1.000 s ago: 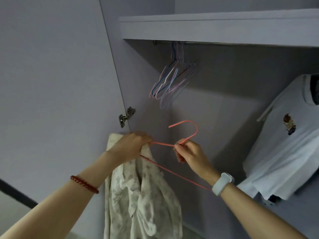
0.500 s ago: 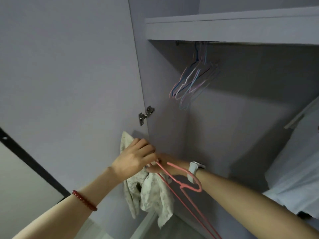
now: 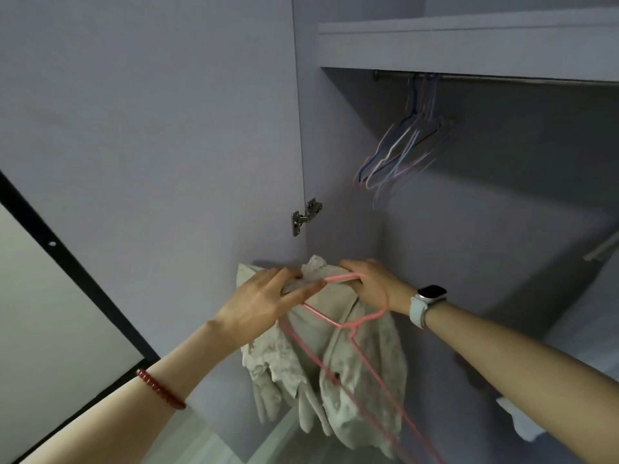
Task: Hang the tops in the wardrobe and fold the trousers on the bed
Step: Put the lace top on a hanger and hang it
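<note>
A cream lace top (image 3: 338,363) hangs in front of the wardrobe's left inner wall. My left hand (image 3: 264,303) pinches the top's upper edge near the collar. My right hand (image 3: 371,283) grips the fabric beside it, and the hook of a pink wire hanger (image 3: 358,321) loops over that hand. The hanger's body slopes down to the lower right in front of the top. Both hands are close together at the top's neckline.
Several empty wire hangers (image 3: 405,152) hang on the rail (image 3: 502,78) under the shelf (image 3: 469,45). The open wardrobe door (image 3: 150,145) with its hinge (image 3: 306,216) stands left. A white garment (image 3: 589,346) hangs at the right edge.
The view swung left. My right hand dropped from holding the hanger's hook up to the top's neckline, and the hanger now dangles over that hand. The left hand stayed on the top.
</note>
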`<state>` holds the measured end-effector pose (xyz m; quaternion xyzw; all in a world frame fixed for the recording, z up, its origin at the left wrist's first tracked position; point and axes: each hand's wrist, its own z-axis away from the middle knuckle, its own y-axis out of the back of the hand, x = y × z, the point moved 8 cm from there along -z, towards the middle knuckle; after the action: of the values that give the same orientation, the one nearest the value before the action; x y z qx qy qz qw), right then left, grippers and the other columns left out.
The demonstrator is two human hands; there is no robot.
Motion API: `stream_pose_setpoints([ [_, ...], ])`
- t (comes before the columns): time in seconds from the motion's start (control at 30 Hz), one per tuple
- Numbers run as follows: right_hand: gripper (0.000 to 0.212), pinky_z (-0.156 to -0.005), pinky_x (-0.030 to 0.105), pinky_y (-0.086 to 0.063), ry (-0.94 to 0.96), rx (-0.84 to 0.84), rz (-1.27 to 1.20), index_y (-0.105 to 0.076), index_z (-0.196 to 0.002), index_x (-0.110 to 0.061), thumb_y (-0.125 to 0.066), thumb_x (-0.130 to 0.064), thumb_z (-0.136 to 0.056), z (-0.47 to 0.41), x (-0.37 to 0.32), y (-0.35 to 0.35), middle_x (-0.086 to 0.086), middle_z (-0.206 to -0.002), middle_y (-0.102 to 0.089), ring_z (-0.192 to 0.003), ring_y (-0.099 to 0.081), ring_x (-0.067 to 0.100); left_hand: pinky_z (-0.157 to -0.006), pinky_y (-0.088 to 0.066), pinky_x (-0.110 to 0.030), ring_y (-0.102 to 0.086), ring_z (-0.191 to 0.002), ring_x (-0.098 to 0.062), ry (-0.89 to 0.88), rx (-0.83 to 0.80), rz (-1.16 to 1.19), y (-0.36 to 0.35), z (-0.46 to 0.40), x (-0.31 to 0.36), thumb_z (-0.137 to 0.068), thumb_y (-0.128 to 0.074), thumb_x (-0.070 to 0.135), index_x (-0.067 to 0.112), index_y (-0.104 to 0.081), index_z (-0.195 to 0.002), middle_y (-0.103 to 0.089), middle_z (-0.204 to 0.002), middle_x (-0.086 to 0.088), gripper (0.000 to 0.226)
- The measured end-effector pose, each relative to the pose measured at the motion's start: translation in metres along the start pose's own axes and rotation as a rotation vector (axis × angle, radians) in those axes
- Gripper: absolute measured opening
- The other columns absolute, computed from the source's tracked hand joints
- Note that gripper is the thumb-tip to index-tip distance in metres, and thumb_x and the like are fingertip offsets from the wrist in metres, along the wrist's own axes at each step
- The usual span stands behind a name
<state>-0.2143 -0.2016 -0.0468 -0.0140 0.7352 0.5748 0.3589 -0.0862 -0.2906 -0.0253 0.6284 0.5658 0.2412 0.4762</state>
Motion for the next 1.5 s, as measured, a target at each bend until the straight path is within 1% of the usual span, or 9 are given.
stream_pose_setpoints([
  [0.13,0.022,-0.084,0.037,-0.048,0.068,-0.077,0.345,-0.055,-0.112,-0.018,-0.043,-0.025,-0.095,0.006,0.006,0.011,-0.003,-0.116,-0.058,-0.103,-0.058,0.023,-0.058,-0.054,-0.032,-0.061,-0.066,-0.026,0.065,-0.019,-0.001,-0.012,-0.004,-0.001,-0.067,-0.041,-0.010,0.023,-0.033,-0.139,-0.063,-0.077,-0.006,0.079],
  [0.27,0.025,-0.082,0.039,-0.046,-0.134,0.005,0.500,-0.053,-0.115,-0.016,-0.046,-0.020,-0.091,0.016,0.050,0.033,0.005,-0.119,-0.049,-0.105,-0.054,0.030,-0.046,-0.046,-0.026,-0.052,-0.050,-0.022,0.136,0.019,-0.036,-0.010,-0.012,-0.009,-0.064,-0.027,-0.003,0.019,-0.037,-0.134,-0.053,-0.058,-0.001,0.074],
  [0.47,0.012,-0.076,0.037,-0.044,-0.318,0.090,0.314,-0.049,-0.101,-0.015,-0.048,-0.016,-0.088,0.042,0.096,0.062,0.006,-0.106,-0.057,-0.096,-0.055,0.028,-0.045,-0.046,-0.027,-0.056,-0.051,-0.021,0.206,-0.081,-0.040,-0.020,-0.015,-0.016,-0.043,-0.067,-0.015,0.024,-0.036,-0.134,-0.063,-0.071,-0.004,0.104],
  [0.57,0.019,-0.075,0.033,-0.042,-0.335,0.031,0.263,-0.043,-0.106,-0.020,-0.048,-0.016,-0.089,0.048,0.099,0.071,-0.001,-0.102,-0.054,-0.091,-0.054,0.023,-0.036,-0.043,-0.027,-0.058,-0.051,-0.021,0.198,-0.167,0.011,-0.027,-0.014,-0.015,-0.058,-0.077,-0.002,0.027,-0.028,-0.139,-0.064,-0.074,-0.003,0.099],
  [0.77,0.020,-0.079,0.031,-0.041,-0.323,0.134,0.293,-0.052,-0.109,-0.015,-0.050,-0.017,-0.089,0.061,0.108,0.089,0.002,-0.112,-0.051,-0.097,-0.054,0.022,-0.027,-0.034,-0.022,-0.056,-0.044,-0.017,0.176,-0.178,-0.123,-0.027,-0.022,-0.012,-0.045,-0.086,0.005,0.024,-0.060,-0.124,-0.062,-0.065,0.001,0.085],
  [0.97,0.020,-0.079,0.036,-0.045,-0.416,0.186,0.406,-0.052,-0.109,-0.011,-0.051,-0.017,-0.090,0.070,0.126,0.083,0.007,-0.111,-0.047,-0.104,-0.050,0.026,-0.060,-0.041,-0.029,-0.061,-0.089,-0.021,0.335,-0.282,-0.114,-0.023,-0.038,-0.018,-0.093,-0.036,0.005,0.033,-0.005,-0.149,-0.056,-0.114,0.001,0.070],
  [1.23,0.039,-0.070,0.032,-0.045,-0.420,0.134,0.352,-0.049,-0.113,-0.018,-0.055,-0.047,-0.088,0.073,0.116,0.063,0.001,-0.100,-0.064,-0.088,-0.061,0.023,-0.060,-0.038,-0.029,-0.062,-0.086,-0.026,0.572,-0.340,-0.092,-0.022,-0.044,-0.034,-0.096,-0.034,0.009,0.035,-0.013,-0.148,-0.056,-0.108,-0.001,0.062],
  [1.43,0.024,-0.057,0.032,-0.039,-0.288,0.659,0.007,-0.053,-0.072,-0.015,-0.060,-0.032,-0.088,0.093,0.078,0.092,0.001,-0.065,-0.056,-0.062,-0.053,0.025,-0.062,-0.042,-0.033,-0.061,-0.085,-0.029,0.674,-0.294,0.052,-0.030,-0.044,-0.036,-0.098,-0.033,0.011,0.033,-0.010,-0.149,-0.054,-0.107,-0.004,0.060],
  [1.5,0.035,-0.054,0.027,-0.032,-0.325,0.242,0.031,-0.041,-0.062,-0.022,-0.054,-0.038,-0.091,0.087,0.064,0.050,-0.006,-0.060,-0.045,-0.058,-0.044,0.016,-0.070,-0.048,-0.037,-0.060,-0.092,-0.031,0.719,-0.203,0.187,-0.027,-0.047,-0.039,-0.100,-0.032,0.019,0.031,-0.011,-0.149,-0.056,-0.115,-0.007,0.054],
])
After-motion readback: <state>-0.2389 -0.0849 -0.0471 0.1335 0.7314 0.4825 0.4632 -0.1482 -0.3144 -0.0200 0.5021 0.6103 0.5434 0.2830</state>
